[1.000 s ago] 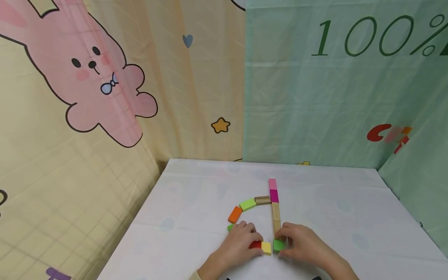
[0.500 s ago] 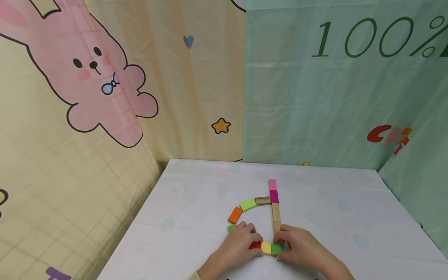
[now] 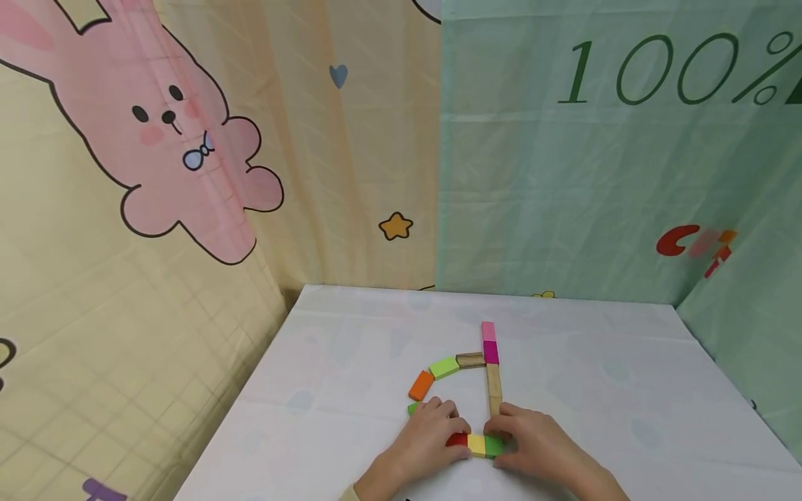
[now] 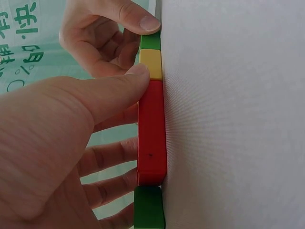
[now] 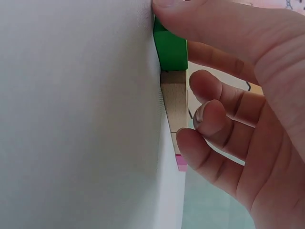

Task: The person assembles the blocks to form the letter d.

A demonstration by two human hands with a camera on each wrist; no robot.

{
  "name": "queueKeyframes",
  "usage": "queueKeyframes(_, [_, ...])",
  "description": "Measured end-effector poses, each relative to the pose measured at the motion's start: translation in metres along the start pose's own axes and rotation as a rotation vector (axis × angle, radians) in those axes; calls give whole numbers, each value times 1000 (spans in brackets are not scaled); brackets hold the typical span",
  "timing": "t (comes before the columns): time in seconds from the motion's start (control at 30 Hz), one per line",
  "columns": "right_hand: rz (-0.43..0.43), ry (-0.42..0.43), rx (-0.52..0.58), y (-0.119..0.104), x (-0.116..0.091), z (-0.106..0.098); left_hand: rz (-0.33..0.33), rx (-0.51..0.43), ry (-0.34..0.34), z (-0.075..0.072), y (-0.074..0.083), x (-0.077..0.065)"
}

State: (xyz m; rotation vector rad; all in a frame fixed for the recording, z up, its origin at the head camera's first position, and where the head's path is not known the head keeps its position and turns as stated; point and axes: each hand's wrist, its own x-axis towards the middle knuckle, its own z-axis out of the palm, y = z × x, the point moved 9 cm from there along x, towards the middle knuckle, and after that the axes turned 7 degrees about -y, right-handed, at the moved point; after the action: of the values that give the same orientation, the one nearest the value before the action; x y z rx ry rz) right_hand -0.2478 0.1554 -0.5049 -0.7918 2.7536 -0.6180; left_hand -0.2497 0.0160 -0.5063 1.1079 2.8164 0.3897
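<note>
My right hand (image 3: pixel 537 444) pinches a green block (image 3: pixel 493 447) between thumb and fingers, at the near end of a column of plain wooden blocks (image 3: pixel 494 388). The green block sits against a yellow block (image 3: pixel 476 445). On the yellow one's other side is a long red block (image 4: pixel 152 129), mostly covered by my left hand in the head view. My left hand (image 3: pixel 426 438) grips the red block, its thumb where red meets yellow in the left wrist view. Another green block (image 4: pixel 148 207) stands at the red block's far end from the yellow.
An arc of blocks curves up from my left hand: a green one (image 3: pixel 412 409), an orange one (image 3: pixel 421 385), a lime one (image 3: pixel 444 367) and a brown one (image 3: pixel 470 360). Magenta (image 3: pixel 491 352) and pink (image 3: pixel 488 331) blocks top the column. Everything lies on a white-covered table (image 3: pixel 626 390).
My right hand has slid the green block left, closing the gap to the yellow block. My left hand has stayed in place on the red block.
</note>
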Motion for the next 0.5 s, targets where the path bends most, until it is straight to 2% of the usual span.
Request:
queueKeyframes(0.33, [32, -17, 52, 6, 0, -3, 12, 5, 14, 0, 2, 1])
queueKeyframes(0.5, [-15, 21, 104, 5, -1, -11, 18, -13, 46, -5, 1, -1])
